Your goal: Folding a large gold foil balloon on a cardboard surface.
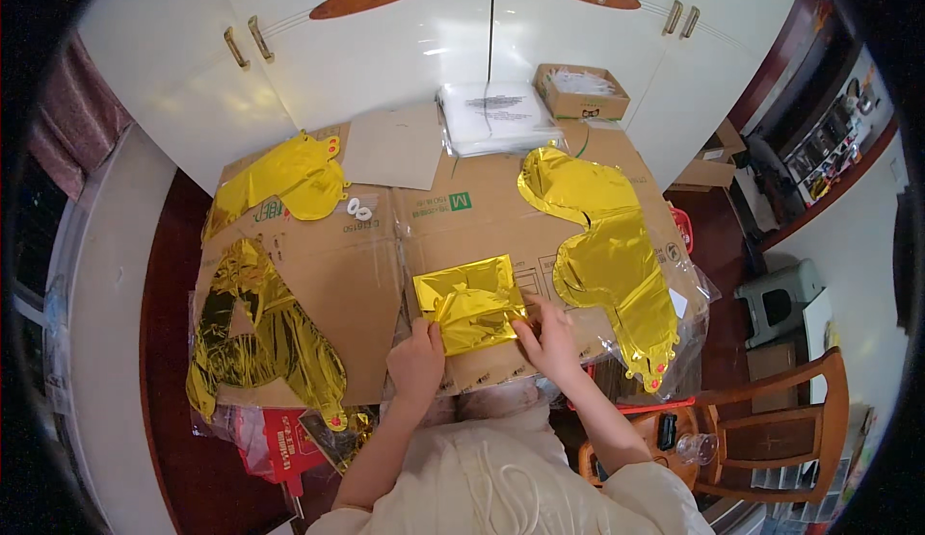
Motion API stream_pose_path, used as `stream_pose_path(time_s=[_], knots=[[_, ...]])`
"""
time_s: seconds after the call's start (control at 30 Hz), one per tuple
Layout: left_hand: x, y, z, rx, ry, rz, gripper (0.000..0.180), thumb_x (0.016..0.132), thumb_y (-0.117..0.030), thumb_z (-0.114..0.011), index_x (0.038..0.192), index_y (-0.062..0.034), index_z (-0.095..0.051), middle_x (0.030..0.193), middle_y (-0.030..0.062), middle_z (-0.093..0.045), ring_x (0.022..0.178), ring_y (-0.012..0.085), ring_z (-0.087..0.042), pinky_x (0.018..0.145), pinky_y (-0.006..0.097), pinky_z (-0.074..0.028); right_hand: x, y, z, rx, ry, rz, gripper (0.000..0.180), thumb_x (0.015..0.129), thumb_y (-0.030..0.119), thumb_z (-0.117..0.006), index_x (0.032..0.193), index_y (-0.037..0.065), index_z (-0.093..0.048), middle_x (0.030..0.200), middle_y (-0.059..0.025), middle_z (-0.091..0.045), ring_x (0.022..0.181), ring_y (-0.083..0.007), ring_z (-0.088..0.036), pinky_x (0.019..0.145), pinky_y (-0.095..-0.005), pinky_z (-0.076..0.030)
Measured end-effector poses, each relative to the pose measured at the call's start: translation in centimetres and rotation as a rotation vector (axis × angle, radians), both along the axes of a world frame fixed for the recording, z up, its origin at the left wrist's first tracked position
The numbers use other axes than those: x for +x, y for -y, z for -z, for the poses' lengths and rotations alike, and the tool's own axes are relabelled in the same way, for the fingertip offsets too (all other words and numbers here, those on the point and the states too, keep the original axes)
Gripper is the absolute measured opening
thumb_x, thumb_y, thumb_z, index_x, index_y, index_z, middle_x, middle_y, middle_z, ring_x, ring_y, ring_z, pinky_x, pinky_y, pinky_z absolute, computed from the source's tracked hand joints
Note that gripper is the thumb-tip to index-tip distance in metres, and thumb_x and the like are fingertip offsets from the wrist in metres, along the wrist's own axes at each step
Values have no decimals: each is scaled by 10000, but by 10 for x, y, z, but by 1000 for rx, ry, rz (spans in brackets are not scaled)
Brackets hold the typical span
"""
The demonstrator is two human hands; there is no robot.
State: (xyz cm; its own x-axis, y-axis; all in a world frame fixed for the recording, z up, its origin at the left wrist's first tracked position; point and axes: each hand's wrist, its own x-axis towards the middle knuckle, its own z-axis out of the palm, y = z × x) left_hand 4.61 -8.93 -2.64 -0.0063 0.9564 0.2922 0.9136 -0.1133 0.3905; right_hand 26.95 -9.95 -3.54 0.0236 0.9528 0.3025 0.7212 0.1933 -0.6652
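Over on the left, a crumpled gold foil balloon lies flat on the cardboard-covered surface, with another gold balloon above it near two small white rings. Moving toward the middle, the left hand presses its grip down on the lower left corner of a folded gold foil balloon, fingers closed on its edge. The right hand pinches the lower right corner of the same packet, so both hands hold it flat against the cardboard just in front of the person. It looks like a fold is being creased; the next move would seem to call for keeping the slippery foil from springing open while the edges are lined up. Further right, a long gold balloon lies spread out, with a stack of clear plastic bags and a small cardboard box behind it.
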Motion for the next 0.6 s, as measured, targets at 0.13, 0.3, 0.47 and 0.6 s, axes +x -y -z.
stream_pose_path(time_s=[0.13, 0.3, 0.47, 0.6], knots=[[2, -1, -3, -15, -42, -6, 195, 943, -246, -578, 846, -83, -535, 549, 135, -594, 502, 323, -628, 464, 436, -493, 3, 4, -2, -7, -1, -8, 576, 824, 178, -733, 1314, 14, -479, 860, -99, -618, 862, -280, -571, 808, -394, -440], [3, -2, -3, -47, -65, -26, 198, 940, -254, -579, 854, -81, -538, 557, 141, -605, 516, 328, -637, 467, 442, -497, 11, 10, -18, -141, -126, -60, 586, 822, 195, -724, 1336, 58, -478, 958, -118, -627, 936, -318, -570, 903, -426, -405], [3, -2, -1, -51, -94, -32, 199, 943, -260, -574, 858, -84, -536, 557, 136, -611, 519, 325, -643, 474, 441, -505, 16, 8, -4, -195, -139, -39, 529, 810, 149, -718, 1288, 86, -500, 910, -90, -639, 941, -301, -577, 897, -424, -406], [6, -3, -5, -97, -126, -56, 200, 945, -265, -570, 861, -87, -534, 557, 131, -617, 520, 320, -648, 474, 437, -508, 12, 7, -4, -146, -86, 8, 412, 822, 118, -693, 1194, 77, -522, 856, -75, -648, 927, -293, -588, 863, -427, -418]])
